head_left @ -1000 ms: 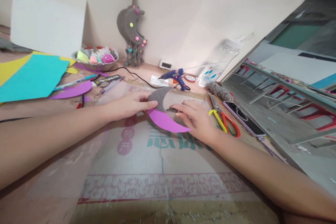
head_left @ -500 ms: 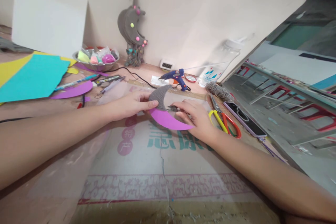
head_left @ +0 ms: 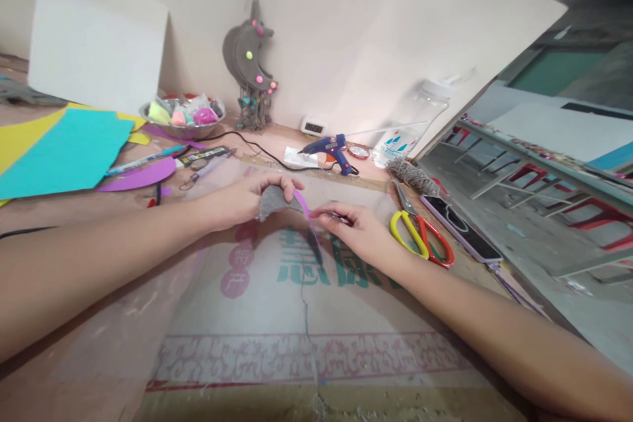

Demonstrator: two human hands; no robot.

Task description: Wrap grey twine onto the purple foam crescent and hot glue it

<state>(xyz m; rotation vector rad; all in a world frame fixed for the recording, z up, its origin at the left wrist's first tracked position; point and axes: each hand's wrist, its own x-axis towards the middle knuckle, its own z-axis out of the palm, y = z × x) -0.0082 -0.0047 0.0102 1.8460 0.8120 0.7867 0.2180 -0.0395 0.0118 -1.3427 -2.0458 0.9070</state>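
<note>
My left hand (head_left: 244,196) grips a crescent piece (head_left: 277,200), grey yarn wound over one end and purple foam showing along its edge, now turned on edge above the printed cardboard (head_left: 306,303). My right hand (head_left: 359,232) is just right of it, thumb and forefinger pinched on a thin grey strand (head_left: 332,214) that leads to the crescent. A ball of grey yarn (head_left: 413,175) lies behind my right hand.
Yellow and red scissors (head_left: 420,237) and a phone (head_left: 457,225) lie to the right. A blue glue gun (head_left: 331,148), plastic jar (head_left: 413,125), bowl of pompoms (head_left: 182,115), finished moon ornament (head_left: 250,62), pens, purple foam crescent (head_left: 141,177) and teal and yellow sheets (head_left: 59,148) sit behind.
The crescent was lying flat with its purple face up; my left hand has turned it up on edge. My right hand lifted off the purple end and now pinches the strand.
</note>
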